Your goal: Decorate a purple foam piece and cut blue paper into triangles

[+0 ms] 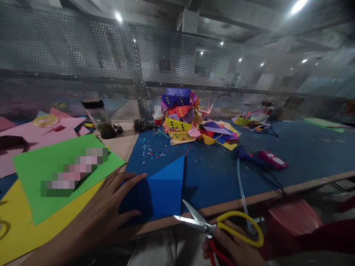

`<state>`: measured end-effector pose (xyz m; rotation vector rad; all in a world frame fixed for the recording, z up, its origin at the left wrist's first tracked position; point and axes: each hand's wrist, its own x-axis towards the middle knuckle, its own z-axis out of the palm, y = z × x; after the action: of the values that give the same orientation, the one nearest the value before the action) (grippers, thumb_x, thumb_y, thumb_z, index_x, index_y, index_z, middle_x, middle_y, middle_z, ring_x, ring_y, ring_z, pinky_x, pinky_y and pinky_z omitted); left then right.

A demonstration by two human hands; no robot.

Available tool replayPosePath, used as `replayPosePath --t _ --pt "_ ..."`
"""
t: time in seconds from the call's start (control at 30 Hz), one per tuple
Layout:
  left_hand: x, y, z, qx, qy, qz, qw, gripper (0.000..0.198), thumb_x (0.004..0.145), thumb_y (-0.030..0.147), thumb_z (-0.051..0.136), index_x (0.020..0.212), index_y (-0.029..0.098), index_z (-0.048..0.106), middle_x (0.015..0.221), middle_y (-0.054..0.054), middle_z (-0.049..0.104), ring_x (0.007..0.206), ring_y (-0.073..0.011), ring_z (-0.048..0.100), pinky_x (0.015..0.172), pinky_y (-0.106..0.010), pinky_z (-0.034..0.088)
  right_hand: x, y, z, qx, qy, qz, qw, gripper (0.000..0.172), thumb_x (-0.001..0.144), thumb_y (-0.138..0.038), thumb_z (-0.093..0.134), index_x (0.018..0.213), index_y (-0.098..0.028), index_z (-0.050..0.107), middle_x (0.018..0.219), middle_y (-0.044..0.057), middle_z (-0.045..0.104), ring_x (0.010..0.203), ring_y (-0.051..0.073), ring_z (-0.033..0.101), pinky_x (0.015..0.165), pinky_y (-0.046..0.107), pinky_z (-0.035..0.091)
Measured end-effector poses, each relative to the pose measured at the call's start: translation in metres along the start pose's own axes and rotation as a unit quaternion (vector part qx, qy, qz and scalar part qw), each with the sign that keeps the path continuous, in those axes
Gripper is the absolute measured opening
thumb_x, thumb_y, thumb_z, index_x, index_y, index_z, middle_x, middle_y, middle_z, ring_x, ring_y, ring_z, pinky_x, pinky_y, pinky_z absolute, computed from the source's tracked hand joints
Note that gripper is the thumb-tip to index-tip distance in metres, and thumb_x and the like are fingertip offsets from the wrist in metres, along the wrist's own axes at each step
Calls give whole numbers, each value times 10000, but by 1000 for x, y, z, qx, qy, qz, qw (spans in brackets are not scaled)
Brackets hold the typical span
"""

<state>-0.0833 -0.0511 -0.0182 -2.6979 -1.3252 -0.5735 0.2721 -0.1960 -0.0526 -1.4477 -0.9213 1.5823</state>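
In the head view, a folded blue paper (168,195) lies at the near edge of the blue surface (213,195), between the two hands. The left hand (111,197) is at the paper's left end, fingers spread, its grip loose around nothing. Off to the right, the right hand (231,242) has its grip on the scissors (206,228), blades parted by the paper's near right corner. I'd judge the paper light, fairly stiff, easily creased; best pressed flat beside the fold.

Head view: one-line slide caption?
Left hand on blue paper, right hand holding opened scissors; colorful paper cutouts stacked beyond on the blue tabletop.
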Motion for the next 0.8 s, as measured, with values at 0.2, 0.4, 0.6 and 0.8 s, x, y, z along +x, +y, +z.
replayPosePath --t 0.2,0.4,0.6,0.8 --pt "5 0 -1 -16 -2 13 1000 778 794 531 727 1478 355 403 1371 -100 557 1387 -438 395 1062 -641 424 -1 1 -1 59 -11 0 998 555 793 -662 715 1021 -166 610 811 106 774 780 275 759 785 391 564" --pt "4 -6 4 -7 -4 17 1000 836 793 558 723 1515 351 355 1385 -107 549 1393 -431 386 1091 -624 397 -5 -9 5 64 -51 -9 997 500 813 -649 703 942 -176 607 788 105 767 754 274 756 740 373 562" --pt "9 -1 -2 -1 -17 50 999 783 854 547 664 1540 363 336 1532 -69 465 1424 -395 378 1143 -614 338 -4 -15 5 62 -72 -4 996 462 867 -611 672 969 -171 573 814 100 773 770 256 760 755 357 559" --pt "12 -3 4 13 -81 134 988 595 966 408 555 1518 445 339 1625 41 334 1478 -290 332 1233 -561 126 5 -19 3 33 -101 3 994 494 866 -642 651 953 -161 583 835 104 778 763 226 761 748 317 561"
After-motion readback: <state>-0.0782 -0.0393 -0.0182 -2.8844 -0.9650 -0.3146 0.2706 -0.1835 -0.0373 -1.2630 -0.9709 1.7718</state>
